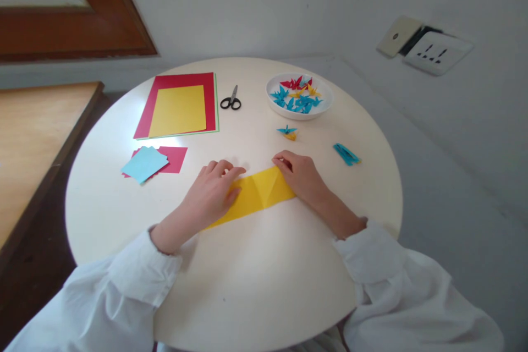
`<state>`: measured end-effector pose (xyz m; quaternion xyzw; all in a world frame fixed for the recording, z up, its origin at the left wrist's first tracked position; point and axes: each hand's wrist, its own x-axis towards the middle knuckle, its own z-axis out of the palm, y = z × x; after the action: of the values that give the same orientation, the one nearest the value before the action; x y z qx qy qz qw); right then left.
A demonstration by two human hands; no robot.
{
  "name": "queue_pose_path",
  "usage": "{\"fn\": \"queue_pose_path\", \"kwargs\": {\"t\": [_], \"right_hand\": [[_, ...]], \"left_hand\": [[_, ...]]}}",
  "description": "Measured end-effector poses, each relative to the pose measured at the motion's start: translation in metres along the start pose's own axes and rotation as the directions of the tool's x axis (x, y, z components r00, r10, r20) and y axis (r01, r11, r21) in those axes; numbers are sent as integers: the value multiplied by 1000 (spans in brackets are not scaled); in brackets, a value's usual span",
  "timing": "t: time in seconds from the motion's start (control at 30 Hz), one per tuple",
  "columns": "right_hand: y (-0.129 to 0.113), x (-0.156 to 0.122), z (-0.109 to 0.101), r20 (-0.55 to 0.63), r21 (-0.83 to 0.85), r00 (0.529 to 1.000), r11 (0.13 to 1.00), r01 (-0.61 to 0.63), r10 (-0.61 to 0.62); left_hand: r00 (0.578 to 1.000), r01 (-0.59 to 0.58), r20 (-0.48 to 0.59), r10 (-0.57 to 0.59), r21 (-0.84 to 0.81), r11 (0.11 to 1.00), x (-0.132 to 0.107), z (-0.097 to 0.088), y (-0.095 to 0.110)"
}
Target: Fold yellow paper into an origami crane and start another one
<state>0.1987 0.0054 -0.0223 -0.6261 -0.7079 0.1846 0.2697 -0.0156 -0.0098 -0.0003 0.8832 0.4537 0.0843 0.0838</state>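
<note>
A long yellow paper strip [256, 191] with crease lines near its middle lies slantwise on the table in front of me. Over its left part rests my left hand [214, 190], thumb and index finger apart, hiding some of the paper. My right hand [299, 173] has its fingers drawn together in a pinch at the strip's far right edge, and the corner there is covered by the hand. Just beyond the strip sit a small blue paper crane [286, 130] and a yellow folded piece [291, 136].
Scissors [231, 100] with black handles lie between a stack of red and yellow sheets [179, 110] and a white dish [300, 116] of folded cranes. Light blue squares [145, 164] overlap red paper [175, 158] at left. Folded blue strips [346, 154] lie at right.
</note>
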Motion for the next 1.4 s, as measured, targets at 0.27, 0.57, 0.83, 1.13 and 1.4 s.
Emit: {"fn": "queue_pose_path", "kwargs": {"t": [0.27,0.57,0.83,1.13,1.4], "right_hand": [[-2,0,0,67,-166,998,986,8,3],[-3,-1,0,73,-74,996,996,-41,46],[-2,-1,2,41,-69,999,997,-24,27],[-1,-3,2,81,-29,996,999,32,-29],[1,-7,2,48,75,999,997,2,-6]], "left_hand": [[963,-263,-46,264,31,964,-2,15,5],[956,-278,-37,291,203,939,-15,22,15],[971,-240,53,234,191,952,-12,20,16],[977,-211,92,193,250,945,-11,20,18],[977,-212,39,208,231,950,-13,24,15]]}}
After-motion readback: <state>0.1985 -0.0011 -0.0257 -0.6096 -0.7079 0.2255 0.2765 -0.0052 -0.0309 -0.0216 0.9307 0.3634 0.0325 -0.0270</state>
